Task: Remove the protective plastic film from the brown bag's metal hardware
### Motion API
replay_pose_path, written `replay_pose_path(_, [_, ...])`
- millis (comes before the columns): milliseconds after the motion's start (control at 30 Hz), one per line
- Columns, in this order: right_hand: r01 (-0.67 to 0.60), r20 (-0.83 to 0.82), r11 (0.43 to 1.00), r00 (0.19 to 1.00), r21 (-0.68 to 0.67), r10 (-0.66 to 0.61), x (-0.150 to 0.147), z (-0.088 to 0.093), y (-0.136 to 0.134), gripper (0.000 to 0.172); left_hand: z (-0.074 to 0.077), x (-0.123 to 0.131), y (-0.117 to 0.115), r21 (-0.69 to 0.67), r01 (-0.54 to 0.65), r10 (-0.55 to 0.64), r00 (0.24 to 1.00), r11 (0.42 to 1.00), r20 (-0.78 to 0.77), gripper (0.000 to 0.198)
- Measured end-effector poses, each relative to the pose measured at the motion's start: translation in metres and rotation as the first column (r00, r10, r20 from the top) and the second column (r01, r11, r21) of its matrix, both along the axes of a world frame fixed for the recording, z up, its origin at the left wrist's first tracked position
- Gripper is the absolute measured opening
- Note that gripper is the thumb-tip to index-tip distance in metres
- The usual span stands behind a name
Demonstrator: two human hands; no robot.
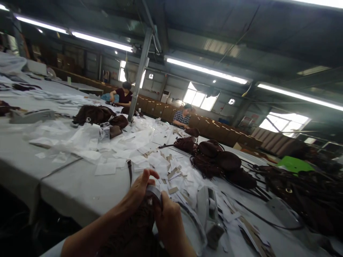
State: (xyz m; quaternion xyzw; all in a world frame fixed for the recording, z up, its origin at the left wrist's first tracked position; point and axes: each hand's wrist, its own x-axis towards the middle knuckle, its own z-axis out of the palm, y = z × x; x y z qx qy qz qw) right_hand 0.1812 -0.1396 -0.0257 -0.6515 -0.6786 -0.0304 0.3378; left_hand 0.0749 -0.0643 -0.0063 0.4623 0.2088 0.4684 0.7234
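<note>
At the table's near edge, my left hand (139, 191) and my right hand (169, 214) are close together, both closed on a curved light grey band (154, 192). My left fingers bend over its far side, while my right hand pinches its near right end. Below them lies a dark brown fringed bag (134, 228), partly hidden by my forearms and in shadow. Whether the band is joined to the bag, I cannot tell. A thin brown strap with a buckle (130, 171) runs along the table just beyond my left hand.
Right of my hands stands a grey-white device (209, 210), resembling a tape dispenser. White paper and card scraps (171, 167) litter the white table (72, 189). Brown bags (219, 159) are piled to the right, others (93, 114) to the left. Two people (182, 117) sit across the table.
</note>
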Motion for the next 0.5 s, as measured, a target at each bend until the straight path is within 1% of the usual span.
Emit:
replay_pose_path(33, [-0.030, 0.082, 0.999, 0.996, -0.031, 0.033, 0.003, 0.002, -0.003, 0.024, 0.004, -0.008, 0.000, 0.165, 0.101, -0.084, 0.991, 0.981, -0.106, 0.038])
replay_pose_path(67, [-0.069, 0.133, 0.996, 0.988, -0.064, 0.077, 0.005, 0.007, -0.006, 0.022, 0.010, -0.016, 0.000, 0.287, 0.198, -0.140, 0.968, 0.937, -0.210, 0.032])
replay_pose_path(100, [-0.106, 0.142, 0.990, 0.983, -0.092, 0.119, 0.006, 0.014, -0.008, 0.020, 0.017, -0.024, 0.000, 0.362, 0.268, -0.168, 0.943, 0.893, -0.286, 0.026])
replay_pose_path(133, [-0.135, 0.115, 0.985, 0.982, -0.110, 0.148, 0.006, 0.022, -0.010, 0.017, 0.024, -0.029, -0.001, 0.396, 0.298, -0.175, 0.932, 0.869, -0.318, 0.021])
replay_pose_path(167, [-0.148, 0.064, 0.982, 0.986, -0.120, 0.156, 0.005, 0.031, -0.011, 0.013, 0.031, -0.033, -0.002, 0.399, 0.285, -0.169, 0.938, 0.871, -0.301, 0.019])
replay_pose_path(200, [-0.146, 0.003, 0.981, 0.989, -0.131, 0.148, 0.003, 0.039, -0.012, 0.013, 0.036, -0.034, -0.005, 0.376, 0.241, -0.154, 0.957, 0.895, -0.246, 0.019])
replay_pose_path(233, [-0.133, -0.059, 0.981, 0.990, -0.140, 0.126, -0.001, 0.046, -0.013, 0.017, 0.038, -0.033, -0.007, 0.324, 0.180, -0.130, 0.977, 0.929, -0.169, 0.022])
replay_pose_path(300, [-0.123, -0.181, 0.982, 0.979, -0.146, 0.095, -0.009, 0.053, -0.014, 0.022, 0.037, -0.027, -0.013, 0.146, 0.043, -0.044, 0.999, 0.988, 0.001, 0.028])
replay_pose_path(333, [-0.135, -0.238, 0.982, 0.966, -0.136, 0.100, -0.013, 0.053, -0.014, 0.024, 0.032, -0.023, -0.016, 0.034, -0.016, 0.014, 0.997, 0.999, 0.072, 0.031])
replay_pose_path(400, [-0.163, -0.319, 0.982, 0.939, -0.097, 0.124, -0.019, 0.043, -0.015, 0.028, 0.020, -0.016, -0.020, -0.166, -0.114, 0.139, 0.979, 0.980, 0.150, 0.033])
replay_pose_path(433, [-0.164, -0.322, 0.983, 0.938, -0.083, 0.130, -0.020, 0.036, -0.015, 0.028, 0.014, -0.016, -0.020, -0.205, -0.150, 0.183, 0.971, 0.967, 0.153, 0.034])
replay_pose_path(467, [-0.152, -0.282, 0.985, 0.951, -0.082, 0.123, -0.020, 0.029, -0.014, 0.028, 0.009, -0.017, -0.019, -0.177, -0.159, 0.183, 0.974, 0.971, 0.130, 0.036])
replay_pose_path(500, [-0.125, -0.200, 0.988, 0.974, -0.091, 0.105, -0.019, 0.022, -0.014, 0.028, 0.006, -0.021, -0.018, -0.084, -0.126, 0.132, 0.988, 0.989, 0.077, 0.037])
